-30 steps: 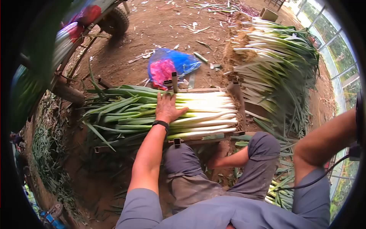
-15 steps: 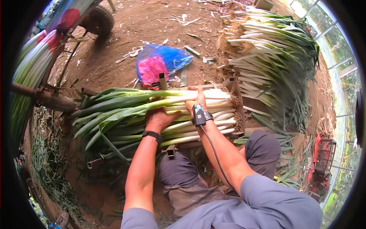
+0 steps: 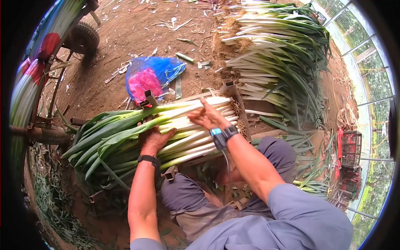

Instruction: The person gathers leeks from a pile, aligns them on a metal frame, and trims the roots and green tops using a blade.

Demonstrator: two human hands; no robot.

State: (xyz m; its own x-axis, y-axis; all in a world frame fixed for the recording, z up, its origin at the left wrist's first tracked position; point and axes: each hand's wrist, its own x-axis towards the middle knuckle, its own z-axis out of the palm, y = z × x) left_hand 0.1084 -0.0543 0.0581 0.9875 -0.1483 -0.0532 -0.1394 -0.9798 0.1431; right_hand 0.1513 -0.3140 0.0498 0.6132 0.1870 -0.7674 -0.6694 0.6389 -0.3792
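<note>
A thick bundle of leeks (image 3: 183, 137) lies sideways in a metal frame (image 3: 241, 108), its white root ends to the right and green leaves to the left. My left hand (image 3: 152, 138) rests on the middle of the bundle with its thumb spread. Its fingers reach in among the upper stalks, partly covered by them. Over the white stems, my right hand (image 3: 207, 116) is open, palm turned toward the bundle and fingers stretched out, holding nothing. I wear a dark band on the left wrist and a small cabled device (image 3: 218, 137) on the right.
A large heap of leeks (image 3: 266, 54) covers the ground at upper right. Behind the frame lies a blue mesh bag (image 3: 160, 68) with pink plastic (image 3: 143, 85). A wheeled cart (image 3: 83, 37) carrying wrapped leeks stands at left. Plastic crates (image 3: 351, 148) sit at right.
My right hand has loosened from the upper white stems and opened out above them. My left hand stays on the bundle. The whole view has shifted and tilted a little.
</note>
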